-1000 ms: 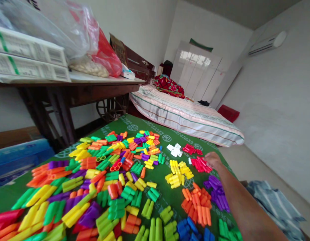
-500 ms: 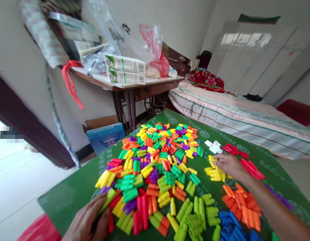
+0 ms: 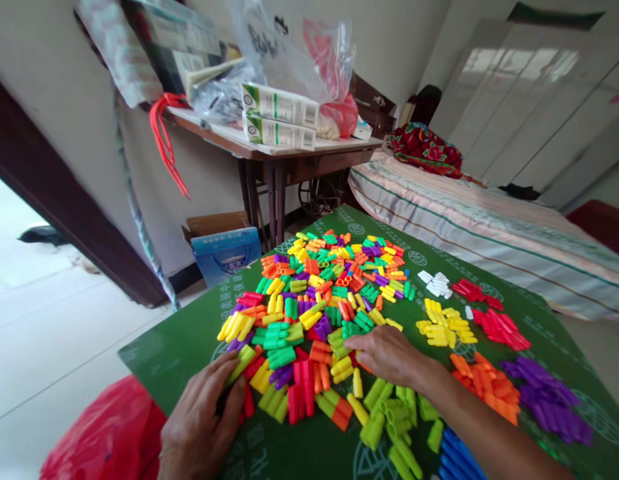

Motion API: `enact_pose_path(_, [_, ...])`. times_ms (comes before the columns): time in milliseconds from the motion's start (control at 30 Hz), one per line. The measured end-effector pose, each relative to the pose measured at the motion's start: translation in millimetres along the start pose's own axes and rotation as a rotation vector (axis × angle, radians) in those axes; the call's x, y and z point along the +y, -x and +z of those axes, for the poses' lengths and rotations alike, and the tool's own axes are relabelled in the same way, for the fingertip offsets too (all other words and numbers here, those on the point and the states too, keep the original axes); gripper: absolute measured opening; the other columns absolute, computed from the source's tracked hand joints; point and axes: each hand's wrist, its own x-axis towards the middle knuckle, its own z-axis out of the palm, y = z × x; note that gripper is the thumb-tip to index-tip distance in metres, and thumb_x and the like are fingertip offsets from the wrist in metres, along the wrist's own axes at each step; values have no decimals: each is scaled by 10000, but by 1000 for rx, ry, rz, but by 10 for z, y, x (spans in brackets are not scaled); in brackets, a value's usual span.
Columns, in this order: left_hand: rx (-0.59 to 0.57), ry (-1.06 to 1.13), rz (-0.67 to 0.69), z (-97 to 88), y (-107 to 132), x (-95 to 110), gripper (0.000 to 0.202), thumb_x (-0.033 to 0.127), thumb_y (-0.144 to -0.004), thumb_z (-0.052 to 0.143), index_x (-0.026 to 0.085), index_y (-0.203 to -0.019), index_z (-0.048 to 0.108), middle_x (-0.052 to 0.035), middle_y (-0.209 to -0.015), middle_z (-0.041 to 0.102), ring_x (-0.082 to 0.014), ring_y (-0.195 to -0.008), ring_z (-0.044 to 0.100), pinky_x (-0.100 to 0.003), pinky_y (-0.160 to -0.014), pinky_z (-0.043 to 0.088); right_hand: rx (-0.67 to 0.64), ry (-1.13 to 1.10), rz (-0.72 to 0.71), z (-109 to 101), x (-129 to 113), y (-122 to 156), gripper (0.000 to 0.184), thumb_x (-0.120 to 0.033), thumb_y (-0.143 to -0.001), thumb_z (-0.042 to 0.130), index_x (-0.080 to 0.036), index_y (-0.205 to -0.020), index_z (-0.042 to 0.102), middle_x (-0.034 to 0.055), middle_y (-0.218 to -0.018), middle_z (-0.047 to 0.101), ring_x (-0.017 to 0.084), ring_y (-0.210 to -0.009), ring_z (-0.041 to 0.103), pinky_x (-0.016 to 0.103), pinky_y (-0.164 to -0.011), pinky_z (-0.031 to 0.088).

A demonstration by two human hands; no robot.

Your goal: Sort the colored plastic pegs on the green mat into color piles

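Note:
My left hand [image 3: 204, 417] is at the near left of the pile, its fingers curled around a lime-green bullet-shaped plastic cap [image 3: 242, 363]. Over the middle of the pile is my right hand [image 3: 384, 350], palm down, fingers bunched together. Its fingertips touch or nearly touch another group of lime-green caps [image 3: 337, 343]; what lies between them is hidden. The mixed pile of joined plastic caps [image 3: 279, 333] spreads over the green table [image 3: 169, 347]. Near my left thumb are red caps [image 3: 300, 390].
Sorted by colour at the right lie white [image 3: 436, 285], yellow [image 3: 443, 325], red [image 3: 500, 328], orange [image 3: 487, 387] and purple caps [image 3: 549, 400]. Lime caps [image 3: 392, 417] and blue caps [image 3: 458, 453] lie nearer. A red plastic bag [image 3: 107, 430] is at the lower left; a desk [image 3: 309, 157] and bed [image 3: 464, 207] stand behind.
My right hand has moved left from the yellow caps to the middle of the mixed pile. My left hand keeps its place by the pile. The camera view has shifted.

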Motion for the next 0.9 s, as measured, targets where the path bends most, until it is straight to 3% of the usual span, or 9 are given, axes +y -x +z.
enact_pose_path(133, [-7, 4, 7, -4, -22, 23, 251, 299, -873, 537, 168, -1087, 553, -108, -1092, 648, -220, -950, 648, -342, -857, 531, 17, 30, 63, 44, 36, -9, 434, -200, -841, 441, -328, -1232, 576, 20, -836, 730, 198, -777, 673, 260, -616, 362])
enact_pose_path(300, [0, 7, 2, -2, -10, 28, 253, 274, -871, 544, 161, -1098, 552, -112, -1089, 645, -217, -952, 645, -337, -852, 530, -2, 19, 91, 107, 11, 26, 265, -273, -844, 486, -278, -1040, 664, 35, -803, 728, 218, -805, 678, 263, -617, 361])
enact_pose_path(467, [9, 24, 16, 14, 20, -3, 251, 264, -865, 554, 149, -1088, 558, -120, -1099, 641, -222, -970, 640, -344, -869, 524, -8, -8, 108, 158, -52, -1, 316, -287, -800, 539, -267, -1103, 627, 41, -801, 725, 223, -786, 673, 260, -599, 341])
enact_pose_path(633, [4, -3, 25, 9, -4, 5, 249, 272, -874, 543, 145, -1089, 558, -117, -1082, 650, -213, -954, 640, -333, -856, 528, 28, -65, 94, 214, -60, -68, 240, -238, -749, 552, -240, -965, 655, 22, -723, 686, 193, -673, 628, 259, -554, 301])
enact_pose_path(733, [3, 4, 26, 4, -11, 13, 253, 278, -878, 532, 152, -1097, 556, -111, -1076, 653, -210, -950, 643, -328, -845, 533, 119, -252, 75, 280, 7, -77, 192, -205, -743, 543, -226, -881, 675, -18, -605, 607, 148, -587, 561, 243, -537, 294])
enact_pose_path(833, [14, 17, 16, 8, 2, 9, 258, 280, -873, 537, 162, -1102, 552, -105, -1077, 652, -208, -950, 647, -324, -840, 538, 180, -594, 121, 348, 113, -46, 183, -216, -752, 543, -204, -872, 681, -62, -499, 488, 106, -486, 473, 220, -487, 280])
enact_pose_path(900, [20, 24, 10, 21, 20, -7, 263, 293, -866, 546, 173, -1099, 554, -100, -1087, 652, -208, -952, 650, -325, -848, 537, 176, -840, 161, 377, 192, -9, 168, -245, -767, 538, -191, -871, 658, -67, -518, 504, 94, -462, 470, 208, -469, 306])
